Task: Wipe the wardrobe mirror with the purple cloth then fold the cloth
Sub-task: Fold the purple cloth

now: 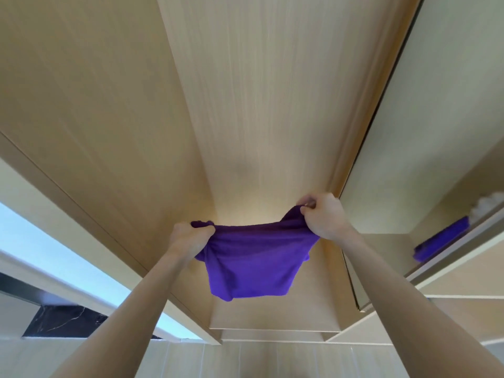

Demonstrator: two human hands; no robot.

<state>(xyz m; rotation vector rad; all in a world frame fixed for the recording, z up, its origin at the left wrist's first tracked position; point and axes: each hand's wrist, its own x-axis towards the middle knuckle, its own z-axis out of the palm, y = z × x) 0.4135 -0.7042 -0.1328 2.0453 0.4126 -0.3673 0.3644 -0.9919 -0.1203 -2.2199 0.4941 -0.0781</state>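
Observation:
A purple cloth (253,257) hangs in the air between my two hands, in front of a light wooden wardrobe panel (245,105). My left hand (188,238) grips its upper left corner. My right hand (324,214) pinches its upper right corner, a little higher. The cloth sags between them and drapes down in loose folds. The wardrobe mirror (436,118) fills the right side, with a dark frame edge along its left. A purple reflection (441,238) shows in it at lower right.
Another wooden wardrobe door (81,105) stands at the left. A bright window (54,252) and a dark marbled sill (60,320) lie at lower left. Pale floor tiles (245,361) run along the bottom. White fluff (488,205) is reflected in the mirror.

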